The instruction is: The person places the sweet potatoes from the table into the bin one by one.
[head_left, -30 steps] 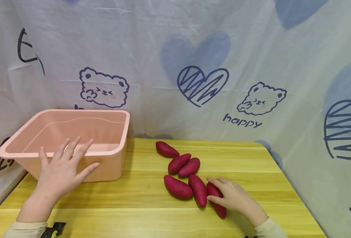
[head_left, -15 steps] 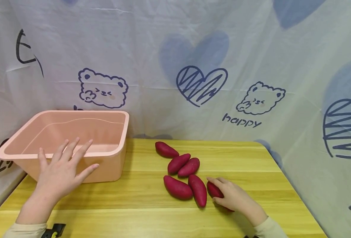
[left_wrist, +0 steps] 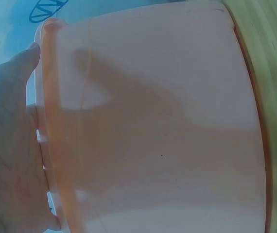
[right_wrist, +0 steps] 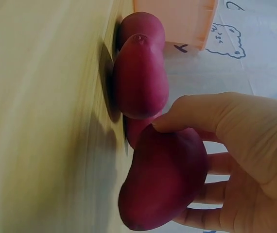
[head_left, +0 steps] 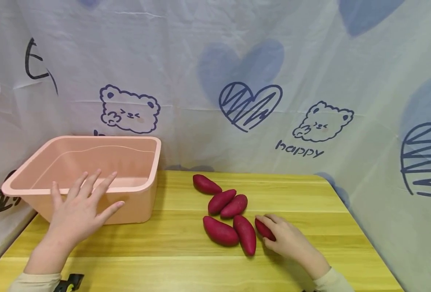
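My right hand (head_left: 290,240) grips a dark red sweet potato (head_left: 263,229) between thumb and fingers, close over the wooden table. In the right wrist view the held sweet potato (right_wrist: 164,182) shows its curved body, with the thumb on one side and the fingertips behind. Just left of it lie two sweet potatoes, a slim one (head_left: 244,235) and a plumper one (head_left: 220,231). My left hand (head_left: 77,217) is spread, fingers straight, at the near rim of a pink plastic basin (head_left: 136,206). In the left wrist view the thumb is at the basin's rim.
Three more sweet potatoes lie farther back: one at the rear (head_left: 206,184) and a touching pair, left (head_left: 220,201) and right (head_left: 235,206). A printed cloth (head_left: 186,134) hangs behind the table (head_left: 157,263) and along its sides.
The right hand has turned the gripped sweet potato and drawn it slightly right, opening a gap from its slim neighbour. The left hand and the basin hold their place.
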The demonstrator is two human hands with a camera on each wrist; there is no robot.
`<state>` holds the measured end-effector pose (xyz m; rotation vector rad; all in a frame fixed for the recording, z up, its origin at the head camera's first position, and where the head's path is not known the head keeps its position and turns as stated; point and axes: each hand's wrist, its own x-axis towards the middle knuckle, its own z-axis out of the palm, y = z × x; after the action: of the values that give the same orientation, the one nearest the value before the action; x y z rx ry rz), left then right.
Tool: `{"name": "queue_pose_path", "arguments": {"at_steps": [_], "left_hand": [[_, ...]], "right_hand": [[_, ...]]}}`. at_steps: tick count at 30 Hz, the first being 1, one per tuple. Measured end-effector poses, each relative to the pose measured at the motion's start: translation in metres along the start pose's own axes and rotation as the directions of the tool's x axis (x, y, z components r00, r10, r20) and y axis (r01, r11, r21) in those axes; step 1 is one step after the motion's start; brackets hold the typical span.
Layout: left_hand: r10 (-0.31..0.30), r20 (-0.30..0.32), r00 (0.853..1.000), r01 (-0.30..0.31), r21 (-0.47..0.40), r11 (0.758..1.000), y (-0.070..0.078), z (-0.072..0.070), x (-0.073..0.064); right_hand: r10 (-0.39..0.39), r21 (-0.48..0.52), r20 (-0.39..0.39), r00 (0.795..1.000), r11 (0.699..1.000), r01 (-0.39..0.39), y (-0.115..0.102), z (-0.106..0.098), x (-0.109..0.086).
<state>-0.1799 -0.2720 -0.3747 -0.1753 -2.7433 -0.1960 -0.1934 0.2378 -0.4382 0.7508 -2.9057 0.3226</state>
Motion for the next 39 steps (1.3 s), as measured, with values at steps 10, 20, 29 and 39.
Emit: {"name": "queue_pose_path", "arguments": {"at_steps": [10, 20, 29, 39], "left_hand": [[-0.001, -0.009, 1.0, 0.001, 0.0, 1.0, 0.001, 0.001, -0.001], [-0.002, -0.012, 1.0, 0.002, 0.002, 1.0, 0.0, 0.002, -0.001], [0.0, -0.015, 1.0, 0.0, 0.005, 1.0, 0.001, 0.0, -0.001], [-0.001, -0.019, 1.0, 0.001, 0.005, 1.0, 0.0, 0.001, -0.001]], "right_hand": [[-0.063, -0.046, -0.126, 0.99, 0.997, 0.057, -0.008, -0.001, 0.01], [-0.129, -0.092, -0.167, 0.978, 0.989, 0.115, -0.023, -0.006, 0.029], [-0.205, -0.11, -0.204, 0.957, 0.976, 0.186, -0.039, -0.013, 0.046], [-0.287, -0.119, -0.208, 0.935, 0.956, 0.267, -0.055, -0.016, 0.067]]}}
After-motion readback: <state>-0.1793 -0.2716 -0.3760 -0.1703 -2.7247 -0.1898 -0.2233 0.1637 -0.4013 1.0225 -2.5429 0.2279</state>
